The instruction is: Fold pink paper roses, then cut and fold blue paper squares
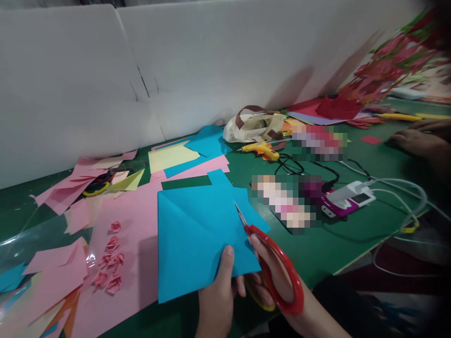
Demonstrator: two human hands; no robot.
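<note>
A sheet of blue paper (pixel 197 230) is pinched in my left hand (pixel 220 291), thumb on top near its lower edge. My right hand (pixel 278 277) grips a pair of scissors with red and yellow handles (pixel 296 286). Their metal tips lie over the paper's right part, which has an uneven, cut-looking outline; the lower blade is hidden beneath it. To the left, several small pink paper roses (pixel 113 258) rest on a large pink sheet (pixel 141 202).
Beyond the blue sheet are a yellow glue gun (pixel 264 151), a cloth bag (pixel 253 126) and more coloured paper. A purple power strip (pixel 338 206) with cables sits at right. Another person's hands (pixel 419 136) rest farther right. Pink scraps (pixel 56 267) lie left; a white partition (pixel 225 56) stands behind.
</note>
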